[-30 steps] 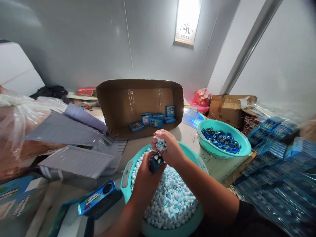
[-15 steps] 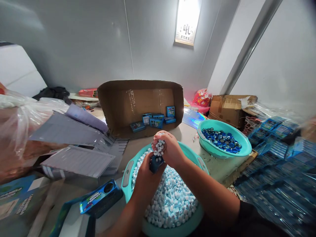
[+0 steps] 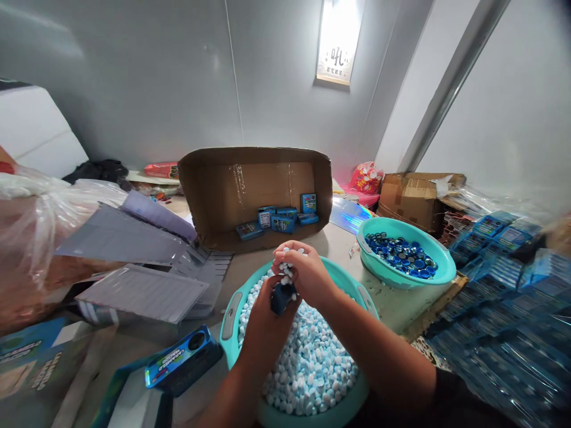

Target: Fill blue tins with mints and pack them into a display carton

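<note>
My left hand [image 3: 263,315] grips a small dark blue container [image 3: 281,299] above a turquoise basin [image 3: 341,274]. My right hand [image 3: 310,274] is closed round a handful of small white candies [image 3: 286,272], cupped just over the container's top. Some candies drop between the hand and the container. How full the container is cannot be seen. The basin below holds a heap of pale blue and white candies [image 3: 312,368].
A cardboard box [image 3: 214,196] with several small blue packs [image 3: 282,223] lies on its side behind. To the right stand a second turquoise basin [image 3: 379,273] of blue lids [image 3: 405,252] and stacked blue packs [image 3: 482,297]. A blue box [image 3: 182,359] lies left.
Candies in my right hand have dwindled as they fall toward the container. My right fingers have curled further over. Both hands stay in nearly the same place.
</note>
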A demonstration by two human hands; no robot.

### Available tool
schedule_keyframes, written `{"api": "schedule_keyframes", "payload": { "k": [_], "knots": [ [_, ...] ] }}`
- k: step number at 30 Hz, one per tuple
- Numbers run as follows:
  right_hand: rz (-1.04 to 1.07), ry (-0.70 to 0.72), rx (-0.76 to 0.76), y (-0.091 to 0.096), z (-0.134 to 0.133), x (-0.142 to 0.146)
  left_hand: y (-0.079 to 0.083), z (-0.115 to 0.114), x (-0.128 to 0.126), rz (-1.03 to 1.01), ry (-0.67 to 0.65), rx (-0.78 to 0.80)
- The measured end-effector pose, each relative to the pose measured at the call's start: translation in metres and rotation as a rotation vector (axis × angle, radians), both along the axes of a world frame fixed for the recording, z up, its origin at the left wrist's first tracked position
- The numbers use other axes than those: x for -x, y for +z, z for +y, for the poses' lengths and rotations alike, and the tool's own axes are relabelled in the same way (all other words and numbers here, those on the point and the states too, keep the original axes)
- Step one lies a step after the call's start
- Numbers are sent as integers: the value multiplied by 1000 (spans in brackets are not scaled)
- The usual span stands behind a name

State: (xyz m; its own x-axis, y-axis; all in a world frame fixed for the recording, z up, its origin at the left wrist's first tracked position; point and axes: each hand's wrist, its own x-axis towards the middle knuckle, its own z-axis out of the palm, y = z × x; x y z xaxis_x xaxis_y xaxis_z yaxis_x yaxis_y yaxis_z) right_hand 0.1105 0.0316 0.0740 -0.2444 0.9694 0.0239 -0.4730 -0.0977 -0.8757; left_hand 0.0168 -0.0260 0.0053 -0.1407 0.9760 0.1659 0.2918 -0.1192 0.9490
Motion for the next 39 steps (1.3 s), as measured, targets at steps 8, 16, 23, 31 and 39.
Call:
{"api": "schedule_keyframes", "payload": {
  "k": [8,16,23,31,39],
  "knots": [
    [-34,7,-43,-7,1,-1,2,0,0,-5,-19,11],
    [-35,-12,-25,-4,-1,-2,3,0,0,23,4,-23],
    [-108,-22,-79,-3,-5,-1,0,4,1,-1,-13,-41],
    [-148,61,-55,-3,-6,-3,-3,4,1,-16,11,34],
    [-447,83,-373,-6,-19,-12,0,3,0,-83,-5,53]
  ]
}}
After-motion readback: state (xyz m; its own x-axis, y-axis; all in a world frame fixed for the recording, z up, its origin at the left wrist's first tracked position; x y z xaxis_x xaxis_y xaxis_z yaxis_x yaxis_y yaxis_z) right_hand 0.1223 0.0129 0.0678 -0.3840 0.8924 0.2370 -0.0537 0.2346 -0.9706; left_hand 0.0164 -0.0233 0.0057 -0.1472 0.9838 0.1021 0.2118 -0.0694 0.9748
